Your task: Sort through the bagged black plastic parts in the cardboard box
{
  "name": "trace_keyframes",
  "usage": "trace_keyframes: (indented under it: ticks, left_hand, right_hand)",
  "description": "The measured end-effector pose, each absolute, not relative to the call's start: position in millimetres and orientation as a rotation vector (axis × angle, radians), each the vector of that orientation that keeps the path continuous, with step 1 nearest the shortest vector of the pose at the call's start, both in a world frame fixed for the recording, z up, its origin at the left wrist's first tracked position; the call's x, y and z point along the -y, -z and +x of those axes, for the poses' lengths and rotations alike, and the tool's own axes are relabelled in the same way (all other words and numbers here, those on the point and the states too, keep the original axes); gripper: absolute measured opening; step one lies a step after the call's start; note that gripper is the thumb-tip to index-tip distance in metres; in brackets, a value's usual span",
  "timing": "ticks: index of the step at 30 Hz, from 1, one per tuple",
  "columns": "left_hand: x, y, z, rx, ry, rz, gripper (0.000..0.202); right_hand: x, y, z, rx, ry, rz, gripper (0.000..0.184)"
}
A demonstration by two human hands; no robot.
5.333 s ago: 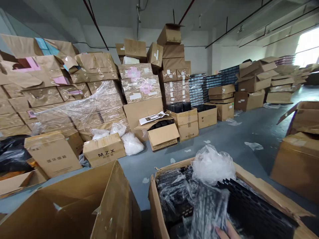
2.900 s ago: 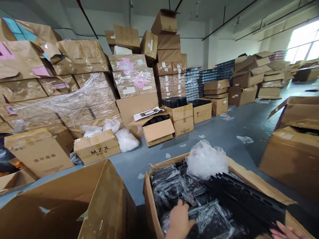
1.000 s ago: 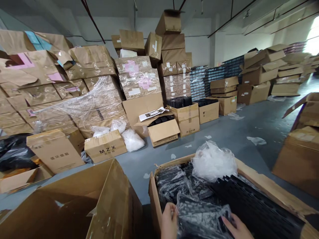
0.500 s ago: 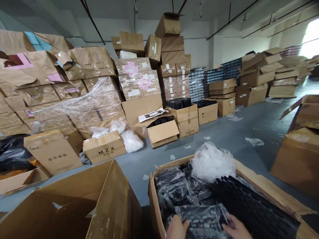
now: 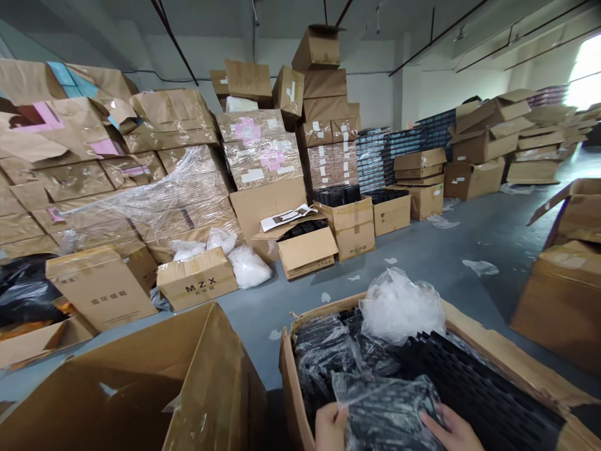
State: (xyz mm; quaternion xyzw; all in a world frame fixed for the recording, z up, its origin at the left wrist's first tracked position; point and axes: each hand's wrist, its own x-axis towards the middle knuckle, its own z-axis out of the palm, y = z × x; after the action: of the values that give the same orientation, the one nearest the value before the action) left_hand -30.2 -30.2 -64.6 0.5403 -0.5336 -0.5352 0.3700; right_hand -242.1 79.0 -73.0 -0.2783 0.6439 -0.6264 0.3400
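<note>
At the bottom edge both my hands grip a plastic-wrapped bundle of black trays (image 5: 387,407). My left hand (image 5: 329,428) pinches its left side, fingers curled on the wrap. My right hand (image 5: 451,429) lies on its right side with fingers pressed against it. The bundle sits over an open cardboard box (image 5: 498,354) filled with more wrapped black trays (image 5: 323,354), a stack of bare black perforated trays (image 5: 474,388) and a crumpled clear plastic bag (image 5: 399,307).
An open brown box (image 5: 141,382) stands at lower left. Piled cartons, some under stretch wrap (image 5: 154,194), line the left and back. An "MZX" box (image 5: 197,285), white bags (image 5: 248,266) and other cartons (image 5: 558,300) ring a grey floor (image 5: 422,257) with plastic scraps.
The wrapped bundle has come up slightly in the box since half a second ago, with both hands still on its sides. Earlier, only my right fingers showed at the bottom edge.
</note>
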Motion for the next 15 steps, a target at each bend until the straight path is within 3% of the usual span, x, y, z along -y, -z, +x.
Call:
trace_keyframes:
  ticks: [3,10,15]
  left_hand:
    - [31,64,-30,1.392,1.286,1.364,0.03]
    - [20,38,-26,1.618,0.883,1.285,0.012]
    - [19,30,-25,1.478,0.946,1.261,0.016]
  right_hand:
    - [-79,77,-244,-1.783,1.581,-0.749,0.032]
    - [-83,64,-241,-1.754,1.444,-0.904,0.038]
    - [-81,56,-234,-1.674,1.381,-0.984,0.036]
